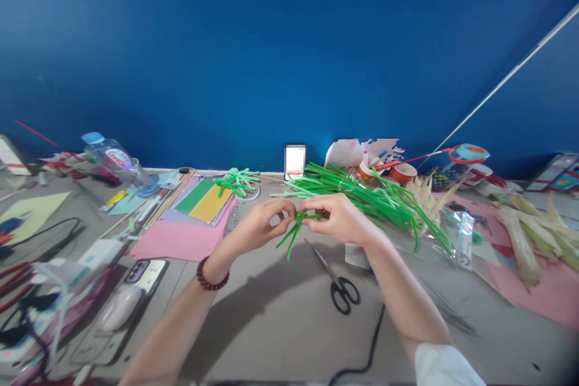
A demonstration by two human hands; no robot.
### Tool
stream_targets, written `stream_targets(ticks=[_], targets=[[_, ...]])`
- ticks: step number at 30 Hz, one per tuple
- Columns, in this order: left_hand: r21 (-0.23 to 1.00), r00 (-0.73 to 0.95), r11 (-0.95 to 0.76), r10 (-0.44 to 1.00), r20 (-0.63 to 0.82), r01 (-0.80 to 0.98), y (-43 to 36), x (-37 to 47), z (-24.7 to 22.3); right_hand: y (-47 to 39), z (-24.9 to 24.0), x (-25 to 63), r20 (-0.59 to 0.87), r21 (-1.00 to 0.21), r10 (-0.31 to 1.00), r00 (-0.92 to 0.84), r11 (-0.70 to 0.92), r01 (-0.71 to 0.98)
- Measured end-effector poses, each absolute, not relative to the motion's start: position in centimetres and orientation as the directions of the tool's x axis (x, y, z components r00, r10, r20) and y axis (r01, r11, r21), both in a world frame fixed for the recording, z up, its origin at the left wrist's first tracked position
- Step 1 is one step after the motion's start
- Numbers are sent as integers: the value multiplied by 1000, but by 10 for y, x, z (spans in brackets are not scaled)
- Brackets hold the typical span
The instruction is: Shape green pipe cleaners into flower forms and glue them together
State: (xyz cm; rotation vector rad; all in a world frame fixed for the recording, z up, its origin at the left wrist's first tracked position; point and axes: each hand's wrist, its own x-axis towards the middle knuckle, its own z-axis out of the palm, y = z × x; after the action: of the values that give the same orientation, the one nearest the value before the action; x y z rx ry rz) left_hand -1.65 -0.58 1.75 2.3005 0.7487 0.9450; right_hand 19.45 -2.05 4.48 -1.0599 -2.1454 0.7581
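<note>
Between my two hands a small figure of twisted green pipe cleaners (296, 230) hangs above the table, several strands dangling from it. My left hand (272, 218) pinches its left side with thumb and forefinger. On the other side, my right hand (333, 217) grips a strand of the same piece between thumb and fingers. Below and to the right lie black-handled scissors (339, 288), blades pointing up toward my hands. A big bundle of loose green pipe cleaners (362, 196) spreads behind my right hand. Another light green pipe-cleaner piece (239, 181) rests behind my left hand.
Coloured sheets (181, 241) lie at left, near a plastic bottle (113, 157). A phone (147, 271) and a white mouse (121, 307) sit front left beside cables. Corn husks (525, 241) cover pink paper on the right. A blue wall (271, 60) bounds the back.
</note>
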Motion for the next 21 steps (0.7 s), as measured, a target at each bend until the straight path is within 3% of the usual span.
stream_targets(ticks=[7, 12, 16, 21], targets=[[790, 606, -587, 698, 383, 177, -5, -18, 19, -22, 47, 198, 245, -719, 844, -477, 488, 494], [854, 497, -521, 738, 456, -9, 0, -28, 19, -13, 41, 210, 262, -772, 889, -376, 427, 471], [803, 391, -580, 776, 494, 136, -5, -28, 21, -10, 39, 215, 229, -842, 889, -396, 385, 378], [752, 414, -611, 769, 488, 247, -15, -17, 23, -12, 43, 213, 221, -879, 868, -445, 375, 295]])
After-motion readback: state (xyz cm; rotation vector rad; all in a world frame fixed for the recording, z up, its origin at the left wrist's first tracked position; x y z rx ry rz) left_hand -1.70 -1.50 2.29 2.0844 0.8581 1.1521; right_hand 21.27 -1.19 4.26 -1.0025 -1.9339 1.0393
